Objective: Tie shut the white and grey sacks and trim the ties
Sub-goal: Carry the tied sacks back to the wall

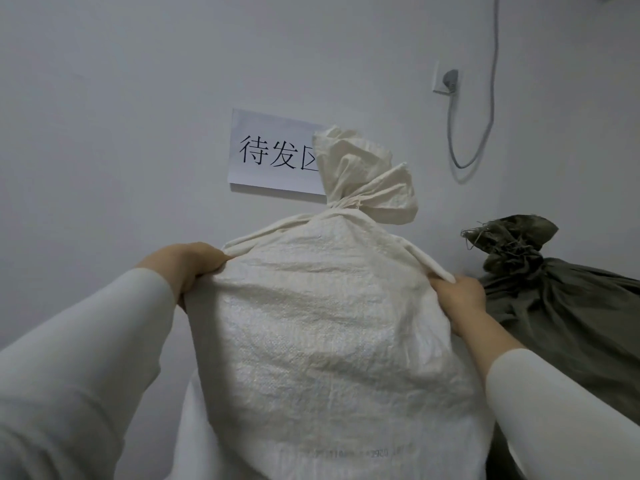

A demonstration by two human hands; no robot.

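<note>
Pale wall (104, 98), paper sign (270, 154) behind. Left hand (194, 268), right hand (457, 299) clamped on tied white sack (329, 323) shoulders; grey sack (554, 299) beside, tied. Looks bulky, soft; gathered corners give best hold.

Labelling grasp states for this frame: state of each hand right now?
Left hand: closed, gripping a fold of the tied white woven plastic sack at its left shoulder.
Right hand: closed, gripping the same sack's fabric at its right shoulder.

Bare left hand (192, 268), bare right hand (459, 301), long white sleeves (86, 358) to the wrists, smooth plain fabric
</note>
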